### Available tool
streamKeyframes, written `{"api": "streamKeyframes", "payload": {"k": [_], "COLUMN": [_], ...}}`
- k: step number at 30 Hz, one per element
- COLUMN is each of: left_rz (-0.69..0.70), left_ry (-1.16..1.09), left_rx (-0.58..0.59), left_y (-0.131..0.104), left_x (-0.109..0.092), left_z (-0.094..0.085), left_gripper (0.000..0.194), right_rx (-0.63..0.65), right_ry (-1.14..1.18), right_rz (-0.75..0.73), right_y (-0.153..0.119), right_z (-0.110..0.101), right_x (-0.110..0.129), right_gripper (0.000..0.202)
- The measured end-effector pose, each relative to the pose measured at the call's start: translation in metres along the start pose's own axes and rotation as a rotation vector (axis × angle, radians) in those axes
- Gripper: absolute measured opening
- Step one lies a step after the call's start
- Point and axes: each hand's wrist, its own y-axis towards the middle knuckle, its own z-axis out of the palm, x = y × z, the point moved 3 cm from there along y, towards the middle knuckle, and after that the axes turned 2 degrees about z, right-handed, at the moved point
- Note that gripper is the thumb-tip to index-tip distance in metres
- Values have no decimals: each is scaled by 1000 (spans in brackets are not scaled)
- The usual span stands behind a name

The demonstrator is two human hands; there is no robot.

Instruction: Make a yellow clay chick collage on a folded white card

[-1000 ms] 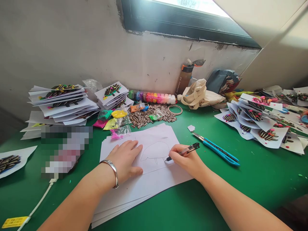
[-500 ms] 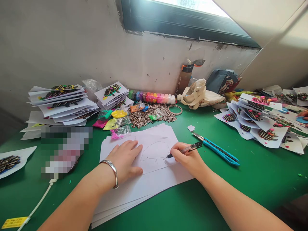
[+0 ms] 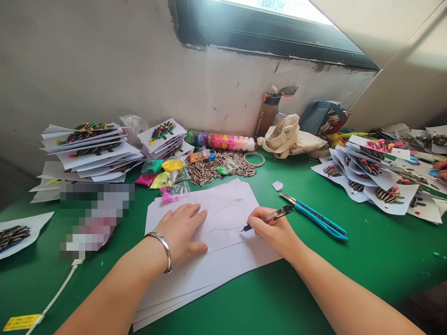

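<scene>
A stack of white paper (image 3: 195, 284) lies on the green table, with a smaller sheet (image 3: 223, 211) on top. That sheet bears a thin outline of a rounded body with a pointed left end and short legs. Flat on the paper's left part rests my left hand (image 3: 183, 232), fingers spread, a silver bangle at its wrist. My right hand (image 3: 272, 230) grips a black pen (image 3: 268, 217), its tip at the paper beside the right leg of the drawing.
Right of the paper lies a blue cutter (image 3: 317, 217). Behind are sunflower seeds (image 3: 206, 173), clay packets (image 3: 172, 165) and a bottle (image 3: 267, 114). Paper stacks (image 3: 94, 158) stand left, others (image 3: 370, 174) right. Another person's hand (image 3: 442, 168) shows at the right edge.
The pen tip has shifted very slightly down along the drawn leg. My left hand has stayed in place. At the right edge, the other person's hand has moved a little.
</scene>
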Motion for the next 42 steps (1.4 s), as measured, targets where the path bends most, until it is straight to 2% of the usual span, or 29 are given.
{"api": "streamKeyframes", "payload": {"k": [5,8,12,15,17,20,23,25,27,30,32,35,38,42], "left_rz": [-5,-13,-3,-11,-18,-21,-31,-39,-40,-38,-37,-17,4,14], "left_ry": [-4,-1,11,10,4,1,-8,-23,-37,-47,-48,-52,-56,-44], "left_rx": [1,-3,-11,-4,9,33,57,76,89,92,92,77,58,45], "left_y": [1,2,2,1,0,-2,-3,-4,-4,-5,-6,-7,-8,-8], "left_x": [0,2,2,2,2,2,3,2,2,0,0,1,1,2], "left_z": [2,4,5,4,4,4,4,3,2,1,1,1,1,2], "left_gripper": [68,68,69,70,72,73,74,74,75,77,78,77,73,64], "right_rx": [0,-88,-222,-286,-243,-180,-134,-130,-179,-218,-140,24,92,152], "right_ry": [-7,57,58,-229,-521,-955,-1161,-1170,-1132,-947,-825,-826,-832,-648], "right_rz": [10,22,-9,-192,-343,-437,-477,-490,-506,-566,-598,-630,-641,-661], "right_y": [0,2,7,16,25,42,54,57,56,52,50,48,48,48], "right_z": [0,-5,-20,-33,-38,-43,-43,-43,-42,-32,-17,15,35,33], "right_x": [2,-1,-14,-18,-17,-18,-24,-29,-27,-7,11,29,25,6], "right_gripper": [23,22,42,34,31,44,55,58,58,50,45,41,37,42]}}
